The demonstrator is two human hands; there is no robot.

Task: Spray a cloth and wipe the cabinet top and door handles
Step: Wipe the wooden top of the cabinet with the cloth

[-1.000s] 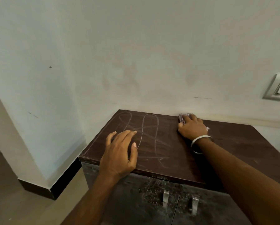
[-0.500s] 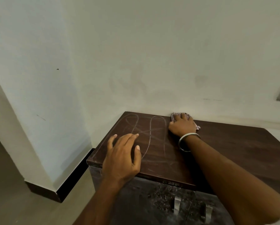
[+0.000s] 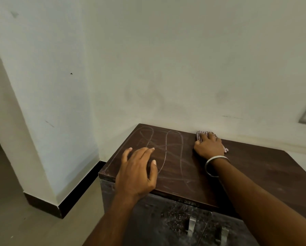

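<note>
Cloth (image 3: 199, 135) lies pressed beneath right hand (image 3: 209, 146).

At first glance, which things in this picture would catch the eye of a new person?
First come the pale looping streaks across the left half of the dark brown cabinet top. Next, the right hand pressing a checked cloth at the back edge by the wall, a metal bangle on its wrist. The left hand rests flat near the front left corner.
</note>
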